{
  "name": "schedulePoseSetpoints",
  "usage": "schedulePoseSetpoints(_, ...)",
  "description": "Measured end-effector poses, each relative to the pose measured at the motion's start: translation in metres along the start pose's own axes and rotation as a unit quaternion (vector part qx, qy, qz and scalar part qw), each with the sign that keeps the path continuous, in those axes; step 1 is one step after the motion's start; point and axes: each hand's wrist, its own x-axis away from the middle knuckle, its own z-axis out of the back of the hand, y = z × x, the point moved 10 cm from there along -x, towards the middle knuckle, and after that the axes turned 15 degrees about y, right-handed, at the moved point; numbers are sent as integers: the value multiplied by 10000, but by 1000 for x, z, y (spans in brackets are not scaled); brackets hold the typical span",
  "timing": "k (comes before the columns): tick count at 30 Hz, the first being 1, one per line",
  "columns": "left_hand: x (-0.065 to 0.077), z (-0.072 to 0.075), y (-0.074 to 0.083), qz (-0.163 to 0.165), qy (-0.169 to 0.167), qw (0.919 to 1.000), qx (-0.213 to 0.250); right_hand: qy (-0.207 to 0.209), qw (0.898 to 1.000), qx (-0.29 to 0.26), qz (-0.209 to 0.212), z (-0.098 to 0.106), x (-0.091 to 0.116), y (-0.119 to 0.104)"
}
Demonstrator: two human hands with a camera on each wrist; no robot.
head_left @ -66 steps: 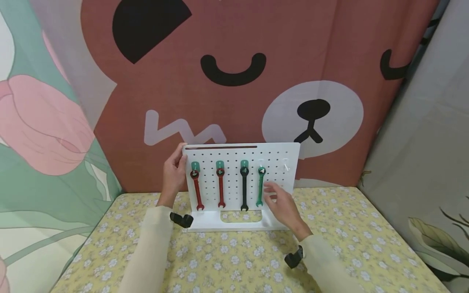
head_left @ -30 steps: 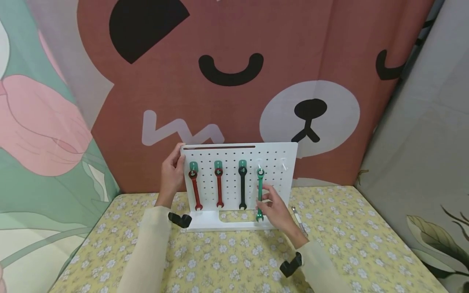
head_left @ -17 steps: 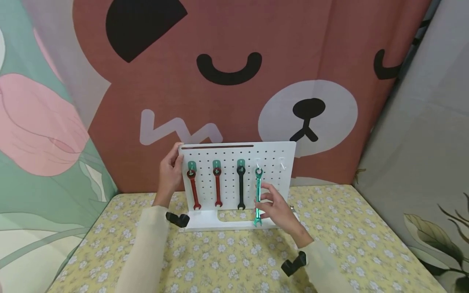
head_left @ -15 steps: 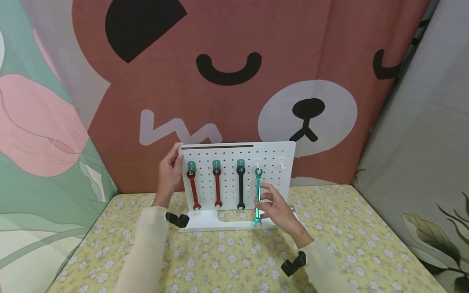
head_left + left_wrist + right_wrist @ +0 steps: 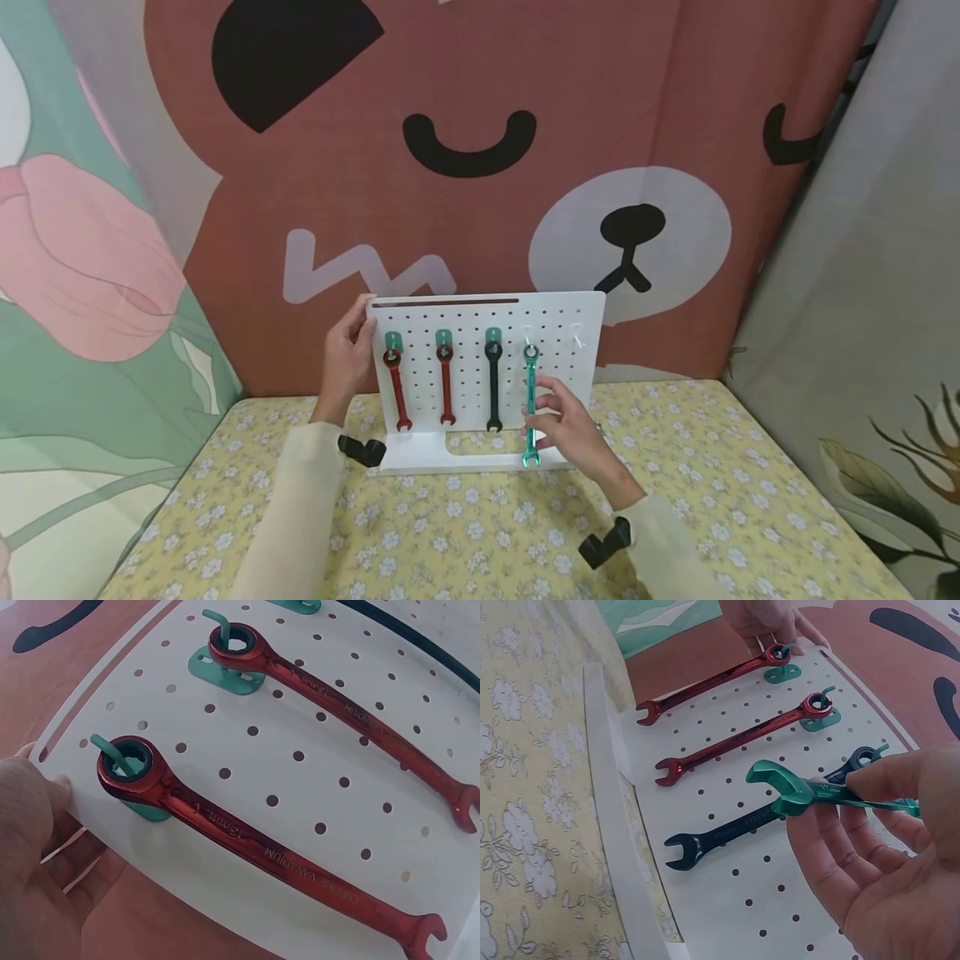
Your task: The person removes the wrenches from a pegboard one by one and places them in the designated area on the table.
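Yellow flower-print worktop (image 5: 480, 533) lies nearest; above it the right hand (image 5: 576, 429), just beside the shiny green metal wrench (image 5: 532, 385) two seconds ago, now pinches it, lower end drawn clear of the white perforated pegboard (image 5: 468, 396), so that wrench seems the one being worked; whether its ring has left the transparent hook (image 5: 528, 334), I cannot tell; the left hand's (image 5: 347, 358) grip clasps the board's upper left edge; behind hangs a brown bear-print curtain (image 5: 337, 175).

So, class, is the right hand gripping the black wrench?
No, the right hand pinches the green wrench; the black wrench hangs on the pegboard.
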Motion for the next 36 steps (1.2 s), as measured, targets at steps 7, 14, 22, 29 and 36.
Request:
schedulePoseSetpoints(7, -4, -1, -15, 26, 83, 10000, -45, 144, 9999, 56, -66, 2, -3, -3)
schedulePoseSetpoints(14, -4, 0, -12, -119, 120, 9999, 27, 86, 9999, 111, 5, 4, -3, -8)
schedulePoseSetpoints(22, -3, -1, -13, -103, 82, 9999, -43, 116, 9998, 173, 12, 10, 1, -7)
schedulePoseSetpoints(29, -4, -1, -13, -145, 53, 9999, -34, 98, 9999, 110, 14, 12, 4, -9)
schedulePoseSetpoints(36, -4, -1, -13, -133, 39, 9999, -66, -89, 9999, -65, 63, 10, 8, -14)
